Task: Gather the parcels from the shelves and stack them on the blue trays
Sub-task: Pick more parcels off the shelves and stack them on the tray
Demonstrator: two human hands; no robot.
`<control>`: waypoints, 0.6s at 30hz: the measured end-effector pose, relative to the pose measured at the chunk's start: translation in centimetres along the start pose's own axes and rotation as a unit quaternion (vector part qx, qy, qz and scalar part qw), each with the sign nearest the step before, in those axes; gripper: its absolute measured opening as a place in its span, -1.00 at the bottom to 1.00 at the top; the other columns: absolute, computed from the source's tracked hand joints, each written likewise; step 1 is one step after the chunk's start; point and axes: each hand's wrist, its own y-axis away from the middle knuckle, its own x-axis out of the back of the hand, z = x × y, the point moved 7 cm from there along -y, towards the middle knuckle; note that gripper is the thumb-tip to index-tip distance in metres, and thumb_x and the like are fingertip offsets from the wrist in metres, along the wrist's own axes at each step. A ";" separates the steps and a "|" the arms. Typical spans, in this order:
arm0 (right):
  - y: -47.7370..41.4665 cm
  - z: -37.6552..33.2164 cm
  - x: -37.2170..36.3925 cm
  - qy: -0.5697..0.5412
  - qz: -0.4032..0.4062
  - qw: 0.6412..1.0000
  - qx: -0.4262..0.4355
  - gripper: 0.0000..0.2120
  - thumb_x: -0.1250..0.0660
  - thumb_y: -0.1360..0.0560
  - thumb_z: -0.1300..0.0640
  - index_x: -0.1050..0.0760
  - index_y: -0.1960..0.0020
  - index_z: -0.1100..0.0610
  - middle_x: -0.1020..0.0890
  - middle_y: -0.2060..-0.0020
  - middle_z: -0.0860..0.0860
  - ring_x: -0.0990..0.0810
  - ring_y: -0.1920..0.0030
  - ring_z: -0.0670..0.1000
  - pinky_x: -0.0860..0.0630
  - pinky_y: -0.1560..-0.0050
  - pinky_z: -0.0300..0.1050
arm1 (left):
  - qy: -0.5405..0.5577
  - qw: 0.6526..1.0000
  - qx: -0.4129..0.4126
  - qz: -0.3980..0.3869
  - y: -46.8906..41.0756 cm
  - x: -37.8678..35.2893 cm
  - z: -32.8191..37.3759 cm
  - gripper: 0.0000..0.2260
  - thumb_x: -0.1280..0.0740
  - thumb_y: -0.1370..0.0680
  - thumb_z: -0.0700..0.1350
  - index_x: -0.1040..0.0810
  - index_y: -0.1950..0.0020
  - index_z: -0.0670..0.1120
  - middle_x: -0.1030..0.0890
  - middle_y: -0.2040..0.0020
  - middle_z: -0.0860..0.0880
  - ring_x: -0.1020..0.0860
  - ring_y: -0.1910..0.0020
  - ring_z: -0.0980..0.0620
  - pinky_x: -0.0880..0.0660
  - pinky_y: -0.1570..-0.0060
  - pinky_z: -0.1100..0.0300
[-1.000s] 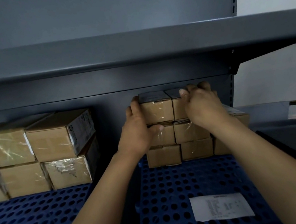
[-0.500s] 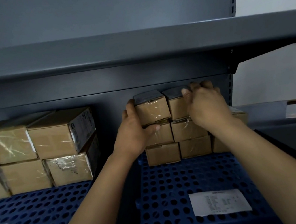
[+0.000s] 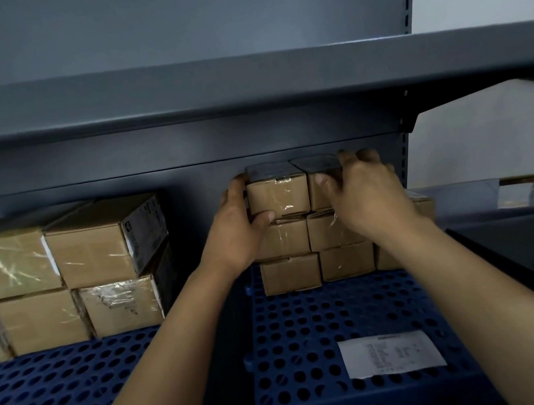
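Two small parcels (image 3: 277,193) sit side by side on the top row of a three-high stack at the back of the right blue tray (image 3: 312,327), and the person has both of them bracketed. The left hand (image 3: 239,237) cups the outer face of the left box, thumb hooked under its lower front edge, fingers wrapped round the far side. The right hand (image 3: 367,197) drapes over the right-hand box (image 3: 317,191), fingers curled across its dark top and thumb pressing the front, so both hands are closed around the pair rather than open. The call here looks like squaring them up: press inward evenly, keep the two fronts flush with the rows beneath, and avoid nudging the middle row, which looks slightly uneven. A paper slip (image 3: 390,353) lies flat on the tray's near end, well clear. Over on the left blue tray (image 3: 64,388), larger cartons (image 3: 93,252) stand stacked two high, untouched, under the grey shelf (image 3: 241,84).
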 end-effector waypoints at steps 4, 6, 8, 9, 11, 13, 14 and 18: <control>0.3 0.1 0.1 0.009 0.001 1.000 -0.005 -0.49 -0.11 -0.59 -0.12 -0.26 -0.42 0.17 -0.37 -0.31 0.23 -0.34 -0.28 0.29 -0.40 -0.16 0.11 | 0.029 0.999 0.018 -0.016 0.0 -0.3 -0.6 -0.38 -0.34 -0.51 -0.11 -0.05 -0.46 0.04 -0.39 -0.35 -0.09 -0.44 -0.26 -0.06 -0.44 -0.21 -0.06; 0.5 0.0 0.3 0.018 0.008 1.000 -0.003 -0.49 -0.11 -0.59 -0.12 -0.27 -0.41 0.18 -0.38 -0.31 0.22 -0.32 -0.29 0.27 -0.39 -0.18 0.13 | 0.036 0.999 0.021 -0.016 0.0 -0.3 -0.7 -0.32 -0.34 -0.51 -0.08 0.00 -0.49 0.04 -0.38 -0.37 -0.09 -0.44 -0.27 -0.06 -0.44 -0.23 -0.05; 0.6 -0.4 0.6 0.024 0.016 1.000 0.003 -0.49 -0.11 -0.59 -0.11 -0.27 -0.41 0.18 -0.39 -0.30 0.21 -0.32 -0.30 0.25 -0.39 -0.19 0.13 | 0.041 0.999 0.021 -0.016 0.0 -0.3 -0.8 -0.31 -0.35 -0.51 -0.06 0.00 -0.49 0.03 -0.39 -0.37 -0.09 -0.44 -0.26 -0.05 -0.44 -0.22 -0.04; 0.7 -0.5 0.7 0.025 0.019 1.000 0.006 -0.49 -0.12 -0.59 -0.11 -0.27 -0.41 0.18 -0.40 -0.30 0.21 -0.32 -0.30 0.24 -0.39 -0.19 0.13 | 0.045 0.999 0.022 -0.016 0.0 -0.3 -0.8 -0.31 -0.35 -0.50 -0.06 -0.01 -0.49 0.03 -0.40 -0.36 -0.09 -0.45 -0.26 -0.06 -0.44 -0.22 -0.05; 0.8 -0.8 0.9 0.024 0.021 0.999 0.009 -0.50 -0.12 -0.59 -0.10 -0.28 -0.41 0.19 -0.41 -0.29 0.20 -0.33 -0.30 0.23 -0.38 -0.18 0.12 | 0.051 0.998 0.024 -0.016 -0.1 -0.3 -0.7 -0.32 -0.36 -0.50 -0.05 -0.03 -0.49 0.02 -0.41 -0.35 -0.09 -0.46 -0.24 -0.06 -0.45 -0.21 -0.04; 0.9 -0.9 1.0 0.024 0.022 0.999 0.011 -0.51 -0.12 -0.59 -0.09 -0.30 -0.39 0.20 -0.43 -0.28 0.20 -0.34 -0.29 0.23 -0.38 -0.18 0.11 | 0.050 0.998 0.020 -0.019 -0.1 -0.3 -0.6 -0.34 -0.36 -0.50 -0.05 -0.05 -0.47 0.01 -0.42 -0.33 -0.07 -0.47 -0.22 -0.03 -0.46 -0.19 0.01; 1.0 -1.0 1.1 0.023 0.024 0.999 0.012 -0.52 -0.13 -0.59 -0.08 -0.31 -0.39 0.20 -0.44 -0.27 0.20 -0.35 -0.28 0.22 -0.39 -0.18 0.10 | 0.049 0.998 0.018 -0.019 0.0 -0.2 -0.5 -0.35 -0.36 -0.50 -0.05 -0.06 -0.47 0.00 -0.43 -0.32 -0.06 -0.47 -0.22 -0.02 -0.46 -0.18 0.05; 1.4 -1.5 1.4 0.020 0.042 0.999 0.024 -0.58 -0.14 -0.60 -0.03 -0.39 -0.32 0.22 -0.52 -0.19 0.19 -0.42 -0.23 0.20 -0.43 -0.14 0.09 | 0.041 0.999 0.019 -0.010 0.2 0.2 -0.7 -0.38 -0.37 -0.49 -0.03 -0.14 -0.45 -0.03 -0.42 -0.33 -0.06 -0.46 -0.23 -0.02 -0.46 -0.13 0.12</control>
